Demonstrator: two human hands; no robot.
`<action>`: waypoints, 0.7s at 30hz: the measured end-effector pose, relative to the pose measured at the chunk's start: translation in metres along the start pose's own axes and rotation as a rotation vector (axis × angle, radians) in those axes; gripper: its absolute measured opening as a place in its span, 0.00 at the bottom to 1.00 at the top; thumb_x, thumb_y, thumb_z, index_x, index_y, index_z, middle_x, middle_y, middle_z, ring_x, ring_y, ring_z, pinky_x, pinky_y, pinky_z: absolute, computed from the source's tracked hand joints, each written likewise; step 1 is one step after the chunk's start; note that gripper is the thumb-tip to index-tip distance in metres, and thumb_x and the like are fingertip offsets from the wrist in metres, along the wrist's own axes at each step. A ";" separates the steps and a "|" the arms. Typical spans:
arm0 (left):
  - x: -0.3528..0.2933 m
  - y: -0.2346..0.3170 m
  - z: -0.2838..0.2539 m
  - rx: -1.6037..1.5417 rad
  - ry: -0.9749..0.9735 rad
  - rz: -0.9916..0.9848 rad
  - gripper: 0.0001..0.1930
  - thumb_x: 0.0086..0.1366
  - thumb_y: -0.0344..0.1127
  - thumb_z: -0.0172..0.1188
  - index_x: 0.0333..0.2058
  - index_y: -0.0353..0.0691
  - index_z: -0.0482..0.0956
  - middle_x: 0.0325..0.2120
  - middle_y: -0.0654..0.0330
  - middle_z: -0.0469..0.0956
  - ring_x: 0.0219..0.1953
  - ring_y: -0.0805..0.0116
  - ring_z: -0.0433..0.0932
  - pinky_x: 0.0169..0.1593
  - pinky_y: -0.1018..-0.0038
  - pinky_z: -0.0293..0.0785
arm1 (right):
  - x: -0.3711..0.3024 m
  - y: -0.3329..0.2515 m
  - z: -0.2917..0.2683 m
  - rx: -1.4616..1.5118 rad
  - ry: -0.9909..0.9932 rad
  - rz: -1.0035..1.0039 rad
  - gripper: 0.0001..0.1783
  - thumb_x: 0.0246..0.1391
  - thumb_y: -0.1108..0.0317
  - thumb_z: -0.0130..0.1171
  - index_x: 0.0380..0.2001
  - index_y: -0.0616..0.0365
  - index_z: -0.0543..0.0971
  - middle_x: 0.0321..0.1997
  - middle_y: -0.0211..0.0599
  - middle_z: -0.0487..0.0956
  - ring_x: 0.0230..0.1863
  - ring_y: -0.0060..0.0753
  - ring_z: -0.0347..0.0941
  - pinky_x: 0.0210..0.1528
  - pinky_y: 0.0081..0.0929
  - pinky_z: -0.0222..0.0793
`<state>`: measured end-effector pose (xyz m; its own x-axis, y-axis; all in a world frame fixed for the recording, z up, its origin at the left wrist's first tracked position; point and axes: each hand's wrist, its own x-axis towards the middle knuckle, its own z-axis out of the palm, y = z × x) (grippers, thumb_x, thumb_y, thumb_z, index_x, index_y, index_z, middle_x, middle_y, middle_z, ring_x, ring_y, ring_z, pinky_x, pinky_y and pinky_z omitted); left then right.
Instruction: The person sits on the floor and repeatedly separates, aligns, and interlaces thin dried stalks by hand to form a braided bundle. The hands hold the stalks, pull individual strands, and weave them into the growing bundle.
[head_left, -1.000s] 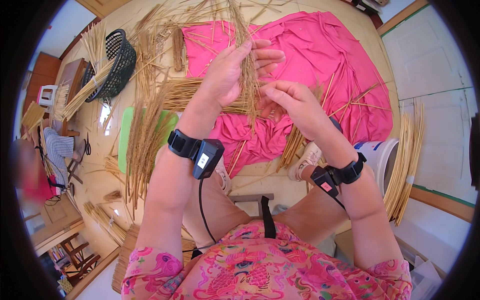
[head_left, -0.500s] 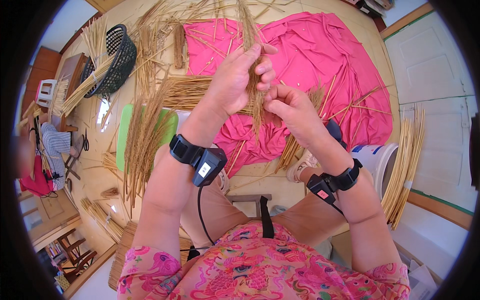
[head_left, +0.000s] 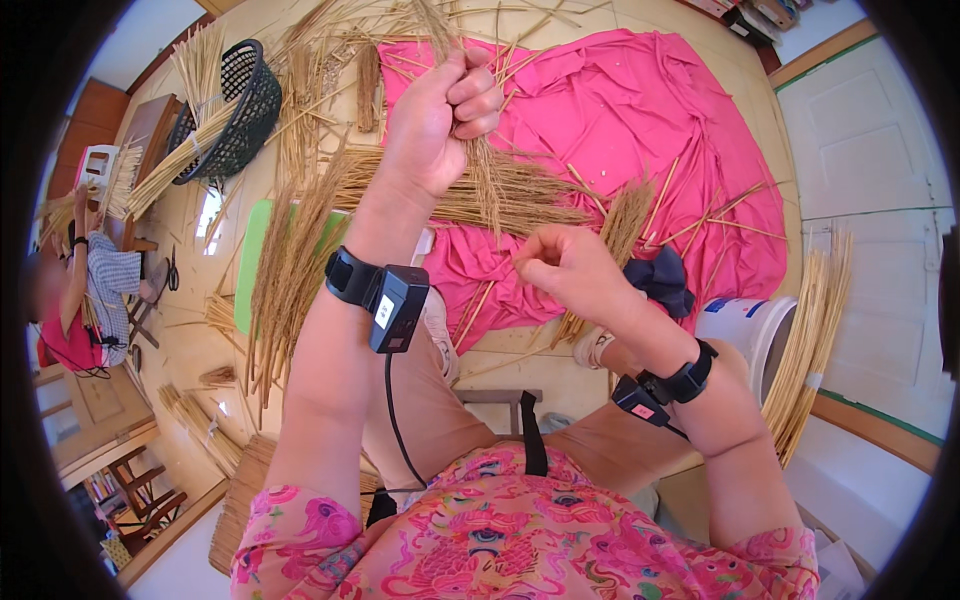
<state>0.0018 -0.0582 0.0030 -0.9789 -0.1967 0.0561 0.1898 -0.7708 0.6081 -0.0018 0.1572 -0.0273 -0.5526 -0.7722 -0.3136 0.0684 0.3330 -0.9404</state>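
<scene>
Grips a bundle of dry grass stalks [head_left: 484,172] in the left hand [head_left: 450,105], raised over the pink cloth [head_left: 720,120] — thin, tan, wispy, with frayed feathery ends fanning out below the fist and more length running past the top. Shows behind that fan a thick heap of similar stalks [head_left: 545,197], laid crosswise, straight and stiff toward the left, fuzzy toward the right. Looks soft and smooth in the cloth, crumpled into many folds, scattered with loose straws. Includes a bushy brown sheaf [head_left: 290,270] at left, leaning over a flat green plastic piece [head_left: 256,255] with a rounded corner. Adds a dark lattice basket [head_left: 256,112] with pale, tied straw in it, plus a smooth white bucket [head_left: 733,320] at right, just beside a slim upright straw bundle [head_left: 812,345].

Reaches far forward with the left arm, fingers wrapped firmly around the stalks, thumb uppermost. Bends the right arm inward, keeping the right hand [head_left: 575,270] lower, nearer the body and apart from the bundle — fingers curled, thumb against index. Can't tell whether a thin strand sits in that pinch; too small.
</scene>
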 end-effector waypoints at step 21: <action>-0.006 -0.035 0.023 0.135 -0.038 -0.094 0.20 0.72 0.41 0.40 0.53 0.30 0.64 0.43 0.49 0.75 0.42 0.66 0.75 0.47 0.72 0.75 | 0.006 -0.042 -0.010 -0.124 0.329 -0.292 0.11 0.48 0.70 0.65 0.27 0.63 0.73 0.20 0.28 0.74 0.19 0.13 0.67 0.22 0.14 0.62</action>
<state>-0.0007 -0.0162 -0.0007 -0.9945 -0.1024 0.0227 0.0879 -0.6955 0.7131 -0.0162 0.1443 0.0118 -0.7698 -0.6371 0.0396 -0.2182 0.2042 -0.9543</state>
